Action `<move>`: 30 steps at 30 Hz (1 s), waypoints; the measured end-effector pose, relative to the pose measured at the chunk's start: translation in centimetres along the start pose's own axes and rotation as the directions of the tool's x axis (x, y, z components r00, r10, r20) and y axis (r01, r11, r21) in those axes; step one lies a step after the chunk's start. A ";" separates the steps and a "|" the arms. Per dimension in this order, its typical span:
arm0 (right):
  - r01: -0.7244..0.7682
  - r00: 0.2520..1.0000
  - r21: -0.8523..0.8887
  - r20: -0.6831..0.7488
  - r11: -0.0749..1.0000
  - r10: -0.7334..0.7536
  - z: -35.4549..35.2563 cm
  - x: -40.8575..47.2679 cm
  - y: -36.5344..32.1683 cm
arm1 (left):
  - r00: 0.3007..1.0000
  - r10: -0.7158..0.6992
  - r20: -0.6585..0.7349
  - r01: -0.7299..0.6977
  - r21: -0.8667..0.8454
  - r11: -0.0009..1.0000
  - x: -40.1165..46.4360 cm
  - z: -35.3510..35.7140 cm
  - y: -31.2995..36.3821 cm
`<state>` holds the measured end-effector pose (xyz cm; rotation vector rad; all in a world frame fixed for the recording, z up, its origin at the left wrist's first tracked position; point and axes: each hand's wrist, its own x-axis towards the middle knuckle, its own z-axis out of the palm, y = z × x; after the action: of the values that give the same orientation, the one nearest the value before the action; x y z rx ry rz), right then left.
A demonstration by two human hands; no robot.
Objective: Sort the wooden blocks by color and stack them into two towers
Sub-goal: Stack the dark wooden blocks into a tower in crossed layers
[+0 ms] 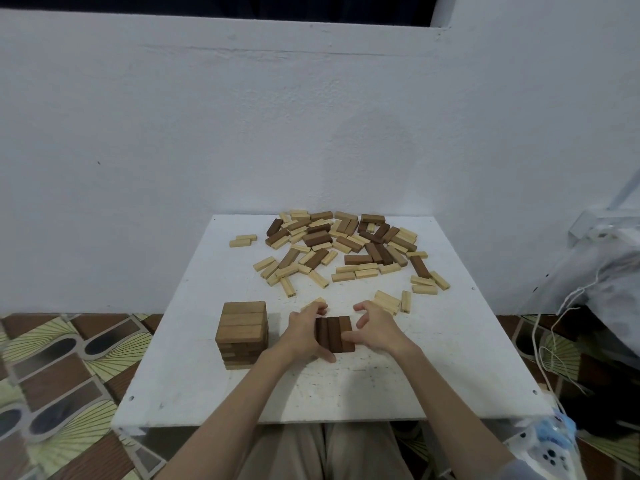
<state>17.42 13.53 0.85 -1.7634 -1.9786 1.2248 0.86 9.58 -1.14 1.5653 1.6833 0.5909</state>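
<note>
Squaring up three dark brown wooden blocks [335,334] on the white square table [207,386].

My left hand [304,332] and right hand [372,329] curl round them from either side, beside the mid-brown block tower [242,332]; the loose mixed blocks [341,247] lie beyond.

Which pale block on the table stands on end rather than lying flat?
The pale block just beyond the right hand; the other pale ones lie flat.

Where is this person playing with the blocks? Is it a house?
Probably a room in a home, with the person sitting on the floor. A low white board serves as a table over their knees, patterned floor covering lies around it, and a plain white wall stands right behind. Bags lie to the right.
</note>
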 end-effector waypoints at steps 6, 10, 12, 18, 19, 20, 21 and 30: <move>0.117 0.980 -0.263 0.190 0.958 -0.068 -0.6 0.0 0.0 | 0.999 0.020 0.026 -0.021 0.038 0.999 0.0 -0.2 0.3; 0.144 0.977 -0.276 0.190 0.950 -0.093 -0.4 0.3 0.1 | 0.999 0.022 0.040 -0.023 0.045 0.999 0.2 0.0 0.3; 0.159 0.976 -0.297 0.191 0.941 -0.105 -0.3 0.5 0.1 | 0.999 0.018 0.037 -0.019 0.050 0.999 0.2 0.1 0.2; 0.220 0.966 -0.317 0.203 0.922 -0.160 -0.3 0.7 0.0 | 0.999 0.009 0.041 -0.011 0.054 0.998 0.5 0.2 0.2; 0.228 0.965 -0.317 0.203 0.921 -0.169 -0.3 0.8 0.0 | 0.999 0.007 0.043 -0.010 0.053 0.999 0.6 0.2 0.2; 0.234 0.963 -0.316 0.202 0.919 -0.176 -0.3 0.9 0.0 | 0.999 0.008 0.045 -0.010 0.052 0.999 0.6 0.2 0.2; 0.239 0.963 -0.318 0.200 0.917 -0.181 -0.2 1.0 0.1 | 0.999 0.011 0.047 -0.013 0.051 0.999 0.6 0.1 0.2; 0.236 0.963 -0.317 0.206 0.919 -0.176 -0.1 1.6 0.4 | 0.999 0.034 0.026 -0.035 0.048 0.998 0.5 0.1 0.0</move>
<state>17.39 14.97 0.13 -1.5718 -2.5342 1.0487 0.94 10.01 -1.34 1.6325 1.6658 0.5499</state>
